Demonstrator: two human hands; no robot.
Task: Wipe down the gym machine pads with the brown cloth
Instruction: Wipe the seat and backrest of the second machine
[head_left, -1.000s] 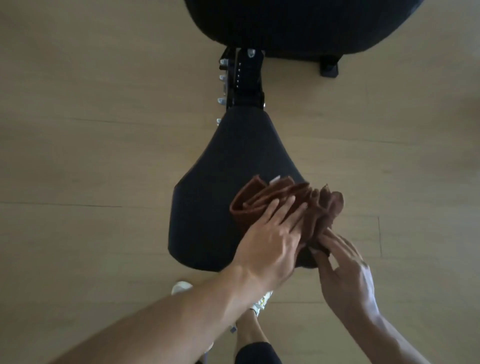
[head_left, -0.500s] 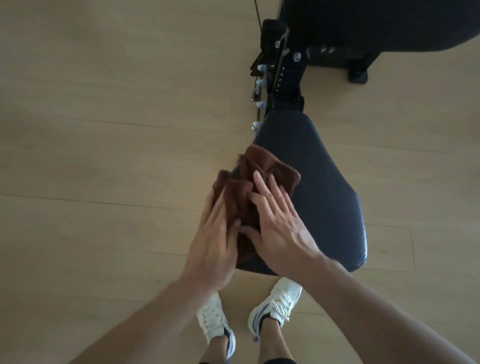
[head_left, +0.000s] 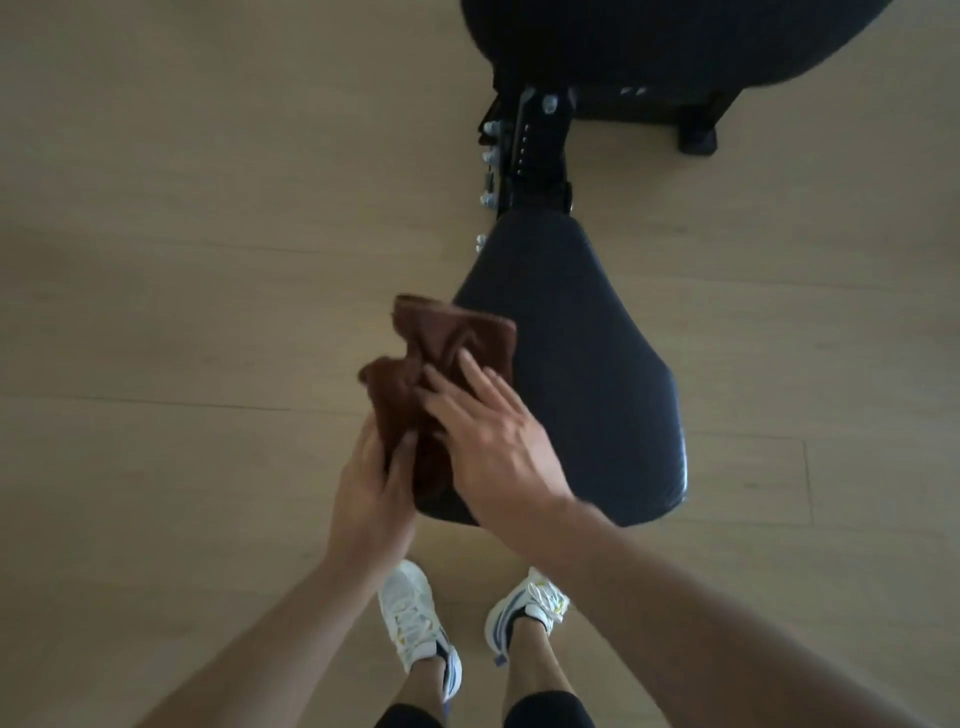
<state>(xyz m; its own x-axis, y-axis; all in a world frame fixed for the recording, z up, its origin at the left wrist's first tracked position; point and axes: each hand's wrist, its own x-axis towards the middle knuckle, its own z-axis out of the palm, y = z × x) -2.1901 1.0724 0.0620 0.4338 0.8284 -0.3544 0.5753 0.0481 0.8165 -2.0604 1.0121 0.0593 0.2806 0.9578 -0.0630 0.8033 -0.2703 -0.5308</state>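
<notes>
A bunched brown cloth (head_left: 441, 358) lies over the left edge of the black seat pad (head_left: 582, 374), part of it hanging past the pad's side. My left hand (head_left: 371, 493) grips the cloth's lower end from below and to the left. Flat on the cloth's right part rests my right hand (head_left: 488, 441), fingers spread and pressing it against the pad. A second, larger black pad (head_left: 649, 47) fills the top of the view. The cloth's lower portion is hidden between my hands.
A black metal post with bolts and adjustment holes (head_left: 524, 156) joins the two pads. A black frame foot (head_left: 698, 137) stands on the light wood floor (head_left: 182, 260). My two white sneakers (head_left: 415, 618) stand just below the seat pad.
The cloth moved from the seat pad's right side to its left edge. My right hand came onto the cloth, and my left hand shifted from pressing it flat to gripping its lower end.
</notes>
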